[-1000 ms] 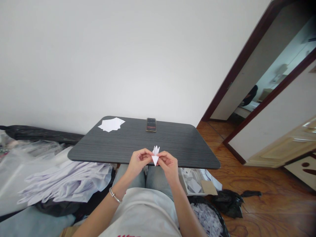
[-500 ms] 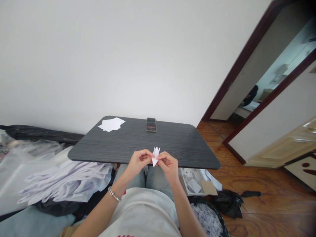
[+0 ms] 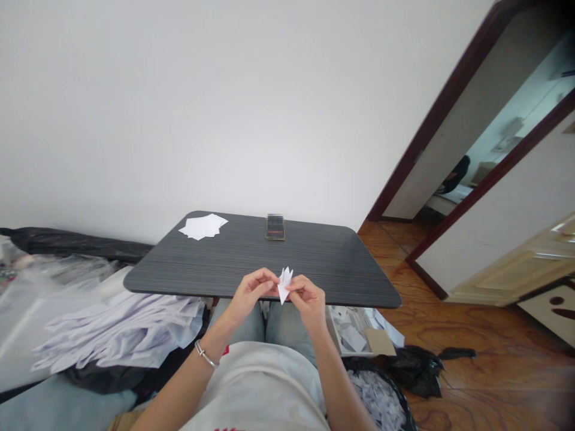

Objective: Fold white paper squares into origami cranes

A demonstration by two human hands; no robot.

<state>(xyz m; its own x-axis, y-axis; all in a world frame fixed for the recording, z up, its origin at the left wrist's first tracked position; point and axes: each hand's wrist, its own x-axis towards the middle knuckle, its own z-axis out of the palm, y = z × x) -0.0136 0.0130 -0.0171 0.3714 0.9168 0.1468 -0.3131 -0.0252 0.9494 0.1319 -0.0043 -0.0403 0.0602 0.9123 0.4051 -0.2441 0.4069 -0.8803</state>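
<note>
A small folded white paper piece (image 3: 284,285) with pointed tips is pinched between both of my hands, just above the near edge of the dark grey table (image 3: 224,257). My left hand (image 3: 251,291) grips its left side with thumb and fingertips closed. From the right, my right hand (image 3: 306,299) pinches it too, fingers curled. A bracelet sits on my left wrist.
A stack of white paper squares (image 3: 203,226) lies at the table's far left, a phone (image 3: 275,227) at the far middle. Piles of white paper (image 3: 121,326) lie on the floor at left. A box of paper pieces (image 3: 354,332) and black bags sit at right. An open doorway stands at right.
The paper piece has turned slightly between my fingers and my hands have shifted a little. Nothing else has moved.
</note>
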